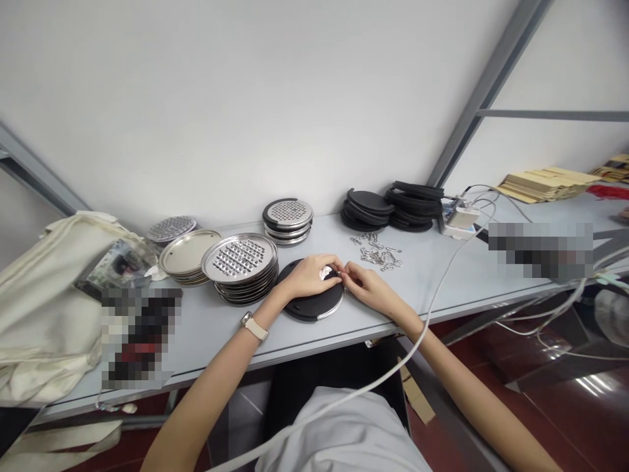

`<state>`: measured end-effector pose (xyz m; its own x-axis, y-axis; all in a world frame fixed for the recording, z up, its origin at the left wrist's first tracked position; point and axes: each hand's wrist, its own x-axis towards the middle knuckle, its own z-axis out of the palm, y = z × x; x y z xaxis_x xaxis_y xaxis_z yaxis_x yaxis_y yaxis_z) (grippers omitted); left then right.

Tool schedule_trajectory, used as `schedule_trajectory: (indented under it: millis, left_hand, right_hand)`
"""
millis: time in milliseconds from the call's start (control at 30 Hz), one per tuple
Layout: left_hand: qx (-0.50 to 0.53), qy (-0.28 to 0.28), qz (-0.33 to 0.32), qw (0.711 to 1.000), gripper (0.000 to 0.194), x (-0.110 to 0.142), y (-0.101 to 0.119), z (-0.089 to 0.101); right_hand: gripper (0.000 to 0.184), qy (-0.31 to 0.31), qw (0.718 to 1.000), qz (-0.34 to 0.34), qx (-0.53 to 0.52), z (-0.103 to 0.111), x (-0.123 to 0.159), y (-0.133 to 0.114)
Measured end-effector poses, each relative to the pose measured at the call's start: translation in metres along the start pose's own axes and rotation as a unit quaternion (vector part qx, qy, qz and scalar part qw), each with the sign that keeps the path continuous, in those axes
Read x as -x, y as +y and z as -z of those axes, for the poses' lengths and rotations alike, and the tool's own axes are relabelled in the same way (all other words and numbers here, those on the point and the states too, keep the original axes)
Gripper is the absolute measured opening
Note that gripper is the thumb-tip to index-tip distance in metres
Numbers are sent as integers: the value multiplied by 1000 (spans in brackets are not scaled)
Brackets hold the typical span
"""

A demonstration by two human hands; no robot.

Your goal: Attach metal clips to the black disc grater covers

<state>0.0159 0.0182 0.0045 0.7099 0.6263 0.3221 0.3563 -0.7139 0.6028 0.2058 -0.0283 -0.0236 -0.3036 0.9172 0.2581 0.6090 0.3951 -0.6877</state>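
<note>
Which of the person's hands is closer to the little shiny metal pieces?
The right hand: it is just in front of the little metal pieces. The left hand is farther away, to their left, on the black disc.

The left wrist wears a watch (254, 327) with a wide cream band (plain and pale, like cloth or soft leather) and a small silvery case. Both forearms are bare, and so are the left hand (312, 276) and the right hand (372, 290). The shirt (344, 432) is light grey, softly creased; black shows at the lap, too dark to make out.
</note>
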Motion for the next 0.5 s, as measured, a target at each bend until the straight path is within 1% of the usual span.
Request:
schedule_trajectory:
  millis: [300,500]
  left_hand:
    - [24,3,-2,1000,16,0,0,0]
    - [38,-5,0,999,16,0,0,0]
  right_hand:
    - [23,0,1000,-6,3,0,0,1]
    - [23,6,1000,-7,2,-1,-1,3]
